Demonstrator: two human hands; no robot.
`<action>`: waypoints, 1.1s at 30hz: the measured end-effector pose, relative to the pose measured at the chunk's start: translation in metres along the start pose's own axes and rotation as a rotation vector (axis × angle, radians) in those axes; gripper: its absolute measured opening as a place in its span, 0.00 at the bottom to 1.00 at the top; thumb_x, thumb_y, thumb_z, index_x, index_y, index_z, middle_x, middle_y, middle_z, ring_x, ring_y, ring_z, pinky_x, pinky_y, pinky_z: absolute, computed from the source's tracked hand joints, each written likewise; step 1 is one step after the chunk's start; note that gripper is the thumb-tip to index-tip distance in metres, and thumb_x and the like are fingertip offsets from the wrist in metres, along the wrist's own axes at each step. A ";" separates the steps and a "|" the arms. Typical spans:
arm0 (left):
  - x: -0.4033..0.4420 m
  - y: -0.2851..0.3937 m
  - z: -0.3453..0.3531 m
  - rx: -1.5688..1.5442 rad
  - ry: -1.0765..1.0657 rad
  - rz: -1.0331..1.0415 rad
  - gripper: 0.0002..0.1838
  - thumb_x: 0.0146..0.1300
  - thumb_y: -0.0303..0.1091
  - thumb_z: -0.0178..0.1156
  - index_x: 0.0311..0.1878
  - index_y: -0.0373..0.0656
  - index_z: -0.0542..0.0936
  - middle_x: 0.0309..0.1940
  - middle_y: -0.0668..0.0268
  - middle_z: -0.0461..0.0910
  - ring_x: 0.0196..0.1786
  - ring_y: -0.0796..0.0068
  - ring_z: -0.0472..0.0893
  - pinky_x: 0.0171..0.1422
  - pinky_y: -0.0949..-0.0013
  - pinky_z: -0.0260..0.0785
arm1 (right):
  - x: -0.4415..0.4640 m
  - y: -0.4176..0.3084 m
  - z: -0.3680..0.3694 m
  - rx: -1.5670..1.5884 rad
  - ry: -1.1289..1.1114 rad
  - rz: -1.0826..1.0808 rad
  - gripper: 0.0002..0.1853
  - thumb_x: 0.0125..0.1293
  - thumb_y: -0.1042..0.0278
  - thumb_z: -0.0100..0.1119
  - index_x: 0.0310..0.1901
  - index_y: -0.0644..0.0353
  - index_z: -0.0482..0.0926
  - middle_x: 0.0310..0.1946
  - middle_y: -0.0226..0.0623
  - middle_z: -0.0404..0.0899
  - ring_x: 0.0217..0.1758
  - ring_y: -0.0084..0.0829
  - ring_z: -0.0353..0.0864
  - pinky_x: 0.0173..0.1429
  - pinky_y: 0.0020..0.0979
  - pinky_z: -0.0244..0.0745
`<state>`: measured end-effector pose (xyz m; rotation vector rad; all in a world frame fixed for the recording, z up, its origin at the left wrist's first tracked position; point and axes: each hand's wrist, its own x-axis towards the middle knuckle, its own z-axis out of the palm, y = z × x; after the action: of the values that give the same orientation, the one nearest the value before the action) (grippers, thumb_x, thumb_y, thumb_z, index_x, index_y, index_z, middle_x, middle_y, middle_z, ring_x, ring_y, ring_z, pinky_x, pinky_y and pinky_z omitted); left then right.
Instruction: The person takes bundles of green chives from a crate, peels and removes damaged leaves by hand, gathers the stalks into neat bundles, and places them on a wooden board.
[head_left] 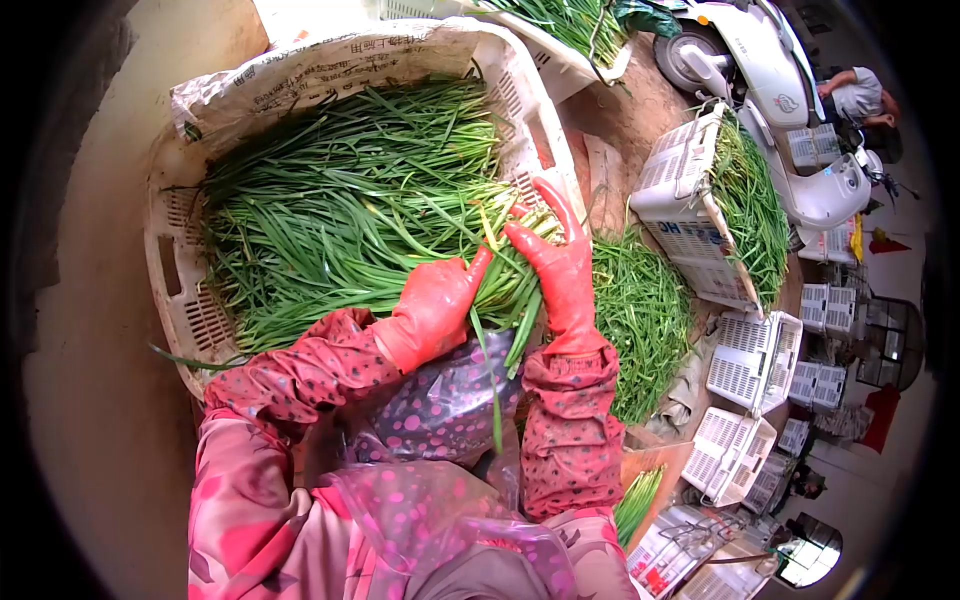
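A large white plastic crate (165, 255) holds a thick layer of long green stalks (330, 200). At its near right corner my left hand (430, 305), in a red glove, closes round a bunch of these stalks (505, 290), thumb pointing up. My right hand (560, 270), also red-gloved, is at the pale ends of the same bunch, its fingers apart around them. Loose green leaves hang down from the bunch over the purple dotted apron (430, 400).
A pile of green stalks (640, 320) lies right of the crate. Beyond it stand a tilted crate of greens (685, 220), several white crates (755, 360) and a white scooter (770, 90). A person (860, 100) is at the far upper right.
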<state>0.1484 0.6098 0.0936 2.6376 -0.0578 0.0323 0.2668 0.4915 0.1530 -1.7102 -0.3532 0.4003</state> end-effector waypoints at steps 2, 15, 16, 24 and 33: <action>-0.004 0.003 -0.001 -0.001 0.023 0.008 0.42 0.41 0.31 0.65 0.65 0.35 0.64 0.29 0.56 0.75 0.32 0.55 0.78 0.34 0.55 0.69 | -0.001 -0.006 -0.004 0.010 -0.062 -0.001 0.16 0.55 0.77 0.67 0.48 0.63 0.82 0.45 0.34 0.82 0.54 0.26 0.77 0.62 0.29 0.69; -0.093 0.068 -0.083 -0.442 0.380 0.490 0.35 0.45 0.30 0.67 0.61 0.36 0.73 0.53 0.50 0.75 0.55 0.48 0.76 0.64 0.51 0.66 | -0.073 -0.042 -0.061 0.260 0.426 -0.153 0.08 0.62 0.75 0.59 0.43 0.64 0.75 0.35 0.43 0.81 0.39 0.34 0.83 0.51 0.35 0.79; -0.107 0.081 -0.078 -0.697 0.106 0.553 0.32 0.50 0.33 0.67 0.61 0.36 0.73 0.54 0.50 0.75 0.55 0.47 0.76 0.64 0.52 0.67 | -0.081 -0.055 -0.070 0.305 0.454 -0.232 0.09 0.63 0.75 0.57 0.44 0.65 0.73 0.36 0.44 0.81 0.39 0.36 0.83 0.53 0.38 0.79; -0.050 0.135 0.022 -2.483 -0.496 -0.010 0.45 0.60 0.63 0.59 0.71 0.39 0.63 0.68 0.55 0.67 0.69 0.57 0.68 0.75 0.52 0.55 | -0.196 -0.060 -0.060 0.082 0.544 -0.495 0.10 0.60 0.77 0.60 0.43 0.62 0.73 0.42 0.44 0.79 0.50 0.39 0.79 0.69 0.51 0.67; -0.047 0.144 0.039 -2.452 -0.704 -0.299 0.33 0.57 0.49 0.61 0.61 0.37 0.72 0.51 0.51 0.80 0.55 0.52 0.80 0.63 0.51 0.71 | -0.322 -0.056 -0.124 0.079 -0.186 -0.004 0.24 0.58 0.65 0.71 0.56 0.59 0.78 0.58 0.38 0.77 0.65 0.36 0.73 0.70 0.40 0.64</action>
<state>0.0948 0.4663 0.1274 0.1040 0.0524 -0.6061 0.0348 0.2483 0.2496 -1.5990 -0.4693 0.5655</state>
